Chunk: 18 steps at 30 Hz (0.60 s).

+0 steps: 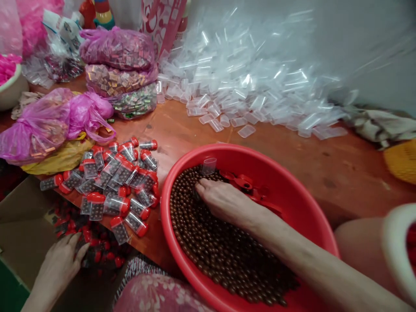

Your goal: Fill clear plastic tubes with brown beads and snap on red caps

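My right hand [224, 200] lies palm down on the small brown balls [208, 247] that fill a red basin [292, 190]. Its fingers are curled into the balls, and what they hold is hidden. A clear empty vial [208, 166] and red caps [243, 182] lie in the basin just beyond it. My left hand [60, 265] reaches down into a cardboard box [22, 229] below the table edge, fingers stretched out over filled red-capped vials [87, 242]. More filled vials [117, 177] are piled on the wooden table [182, 130].
A big heap of clear empty vials [253, 82] covers the far table. Pink bags [48, 123] and bags of small packets [118, 47] stand at the left. A white bowl [11, 89] sits far left, cloth [380, 123] and a yellow item [401, 160] at right.
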Motion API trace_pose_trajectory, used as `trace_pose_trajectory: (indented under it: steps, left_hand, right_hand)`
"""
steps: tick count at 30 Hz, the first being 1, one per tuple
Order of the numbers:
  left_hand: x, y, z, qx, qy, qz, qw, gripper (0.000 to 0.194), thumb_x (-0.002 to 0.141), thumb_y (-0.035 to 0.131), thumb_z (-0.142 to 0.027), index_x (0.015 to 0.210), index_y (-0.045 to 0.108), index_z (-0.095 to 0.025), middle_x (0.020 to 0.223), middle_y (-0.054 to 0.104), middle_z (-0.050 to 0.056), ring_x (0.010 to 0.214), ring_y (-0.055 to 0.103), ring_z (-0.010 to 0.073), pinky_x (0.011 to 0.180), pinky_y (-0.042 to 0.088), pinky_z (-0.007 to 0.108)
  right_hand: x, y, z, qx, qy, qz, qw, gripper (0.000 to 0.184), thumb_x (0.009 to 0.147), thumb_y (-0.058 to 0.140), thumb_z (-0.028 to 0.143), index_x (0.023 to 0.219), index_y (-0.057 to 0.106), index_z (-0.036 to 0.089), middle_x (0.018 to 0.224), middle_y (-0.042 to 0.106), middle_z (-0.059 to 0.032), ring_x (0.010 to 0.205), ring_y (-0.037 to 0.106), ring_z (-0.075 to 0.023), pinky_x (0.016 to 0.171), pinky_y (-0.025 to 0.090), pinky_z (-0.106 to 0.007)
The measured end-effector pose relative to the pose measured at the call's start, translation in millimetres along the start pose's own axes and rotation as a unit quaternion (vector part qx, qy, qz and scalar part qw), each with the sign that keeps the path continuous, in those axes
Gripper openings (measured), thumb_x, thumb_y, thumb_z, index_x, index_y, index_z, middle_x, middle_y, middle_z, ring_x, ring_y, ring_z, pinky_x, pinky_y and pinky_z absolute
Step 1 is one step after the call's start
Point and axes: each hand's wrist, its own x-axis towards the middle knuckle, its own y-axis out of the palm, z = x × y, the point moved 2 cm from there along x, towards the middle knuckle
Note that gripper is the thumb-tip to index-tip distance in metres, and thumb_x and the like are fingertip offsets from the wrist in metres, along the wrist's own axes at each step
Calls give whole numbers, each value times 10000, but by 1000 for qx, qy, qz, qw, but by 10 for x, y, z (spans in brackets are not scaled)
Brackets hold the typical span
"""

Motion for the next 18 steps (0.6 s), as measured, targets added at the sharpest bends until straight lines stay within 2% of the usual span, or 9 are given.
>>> trace_pose_trajectory:
  steps: [5,8,11,14,16,18]
  left_hand:
    - [-18,-161,-534,-114,51,36,991,423,907,423,-488,1135,676,-237,1189,701,64,1084,661,261,964,490,345]
    - [-59,-295,-825,-196,91,57,975,359,915,481,-455,1128,685,-251,1156,717,39,1025,676,226,920,504,300]
    - [-67,-430,-1106,-279,156,37,947,274,922,511,-372,1039,711,-225,1031,748,39,923,692,193,839,516,256]
    - [-52,-517,-1369,-355,209,0,911,220,916,534,-302,1023,698,-200,915,749,28,821,688,154,788,521,230]
    - [-41,-535,-1534,-382,234,-11,894,197,903,561,-272,1042,684,-206,965,740,25,879,680,149,831,514,229]
    - [-26,-525,-1689,-404,246,-5,881,234,899,577,-264,1115,655,-225,1120,706,29,1034,651,162,936,489,251]
  right_hand:
    - [-9,89,306,56,-89,29,994,283,749,440,-41,881,618,135,890,668,-126,775,652,-214,706,502,-312]
    - [-54,133,398,126,-108,42,985,264,702,505,-23,886,609,134,896,664,-99,761,644,-200,717,512,-301]
    - [-102,158,382,213,-104,39,971,231,716,558,16,904,597,144,907,665,-71,820,641,-194,778,522,-303]
    - [-150,146,322,288,-84,20,954,236,792,615,121,1024,582,149,968,675,-53,898,641,-179,831,527,-304]
    - [-191,108,284,345,-74,7,936,292,834,633,213,1112,563,156,1020,677,-46,938,643,-166,857,527,-301]
    - [-241,48,251,429,-73,-8,900,333,841,649,267,1149,566,169,1079,668,-48,1010,632,-167,910,509,-318]
